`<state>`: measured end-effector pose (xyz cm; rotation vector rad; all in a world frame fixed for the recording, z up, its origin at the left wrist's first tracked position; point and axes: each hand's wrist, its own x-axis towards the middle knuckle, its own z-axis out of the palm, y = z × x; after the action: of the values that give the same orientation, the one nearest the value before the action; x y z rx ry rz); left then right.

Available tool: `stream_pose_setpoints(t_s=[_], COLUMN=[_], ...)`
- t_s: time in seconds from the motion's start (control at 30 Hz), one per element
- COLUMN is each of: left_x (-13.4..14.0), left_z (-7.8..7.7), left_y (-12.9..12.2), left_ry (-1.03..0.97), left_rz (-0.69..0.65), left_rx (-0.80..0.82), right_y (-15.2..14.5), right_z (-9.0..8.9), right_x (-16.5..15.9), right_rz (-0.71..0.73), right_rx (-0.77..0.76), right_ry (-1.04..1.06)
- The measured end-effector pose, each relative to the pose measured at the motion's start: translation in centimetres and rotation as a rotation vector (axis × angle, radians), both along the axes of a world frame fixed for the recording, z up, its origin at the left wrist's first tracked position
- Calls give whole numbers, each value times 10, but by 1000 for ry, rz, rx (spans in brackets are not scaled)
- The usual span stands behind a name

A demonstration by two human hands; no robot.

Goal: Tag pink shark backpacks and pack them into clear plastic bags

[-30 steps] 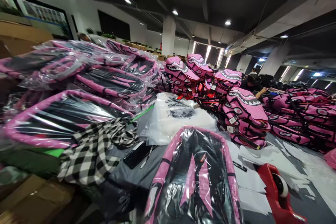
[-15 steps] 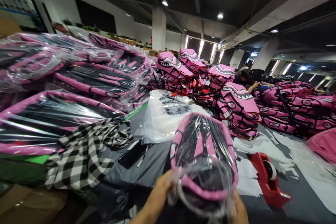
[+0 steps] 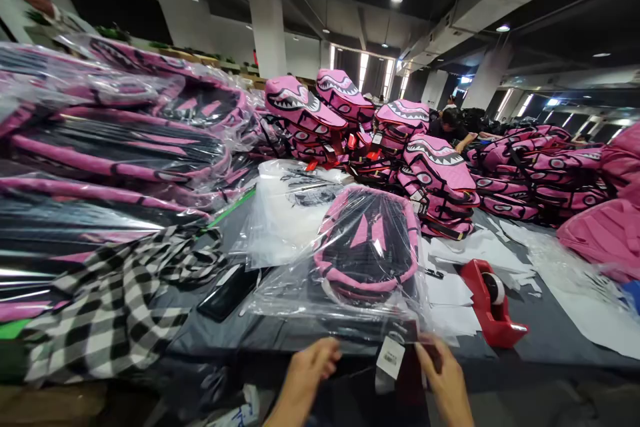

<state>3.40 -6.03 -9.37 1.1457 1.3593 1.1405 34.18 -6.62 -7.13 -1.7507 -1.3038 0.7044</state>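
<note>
left hand [image 3: 306, 373]: reaches up from the lower edge, palm down, at the near edge of the clear plastic bag [image 3: 320, 300].
left fingers: curled together, tips pressed on the bag's open end; whether they pinch the film, cannot tell.
right hand [image 3: 443, 373]: raised beside it, wrist low.
right fingers: bent, pinching the bag's near edge just beside a white hang tag [image 3: 391, 357].
pink and black backpack [image 3: 369, 243]: lies flat inside the bag on the dark grey worktop [image 3: 545, 330].
nearby: red tape dispenser [image 3: 487, 303] to the right, black-and-white checked cloth [image 3: 115, 300] to the left.
</note>
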Motion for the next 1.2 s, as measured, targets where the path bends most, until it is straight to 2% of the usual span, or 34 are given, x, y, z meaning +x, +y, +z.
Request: stream_pose_setpoints(t_s=[0.03, 0.1, 0.17, 0.23, 0.3, 0.4, 0.5, 0.57, 0.63, 0.7, 0.73, 0.77, 0.83, 0.9, 0.97, 1.03, 1.07, 1.13, 1.2], left_x=[21, 58, 85, 101, 108, 109, 110, 113, 116, 112, 107, 101, 89, 84, 94, 115, 129, 154, 170], left_z=[0, 1, 2, 4, 7, 15, 15, 4, -13, -28, -32, -31, -18, 10, 41, 62, 67, 64, 51], left_y=[1, 12, 28, 41, 43, 29, 9, -4, -13, -18, -17, -15, -4, 13, 35, 58, 68, 83, 88], left_ry=[64, 119, 95, 32, -33, -190, -329, -420, -512, -495, -400, -242, 190, 602, 821, 855, 828, 752, 688], left_rz=[-110, -218, -228, -239, -303, -403, -370, -362, -408, -466, -501, -539, -569, -583, -718, -1002, -1128, -1281, -1269], left_rx=[79, 117, 27, -50, -70, -81, -102, -179, -289, -357, -347, -291, -45, 329, 705, 982, 1052, 1065, 999], right_y=[2, 13, 25, 31, 28, 13, 2, 0, 3, 6, 7, 8, 6, -1, -12, -27, -36, -57, -78], right_z=[-2, -1, 1, 2, 0, -2, -7, -14, -20, -23, -22, -20, -16, -14, -20, -33, -42, -58, -68], right_x=[-13, -34, -42, -40, -32, -22, -21, -22, -22, -20, -18, -16, -13, -13, -17, -24, -29, -40, -50], right_rz=[-5, -69, -134, -127, -19, 170, 223, 199, 177, 150, 127, 91, 13, -30, -65, -80, -71, -27, -6], right_rx=[49, 75, 35, -7, -34, -61, -108, -127, -156, -168, -153, -128, -85, -81, -58, 32, 89, 195, 244], right_ry=[-29, -88, -113, -61, 82, 327, 533, 653, 737, 695, 597, 454, 118, -137, -296, -435, -505, -629, -699])
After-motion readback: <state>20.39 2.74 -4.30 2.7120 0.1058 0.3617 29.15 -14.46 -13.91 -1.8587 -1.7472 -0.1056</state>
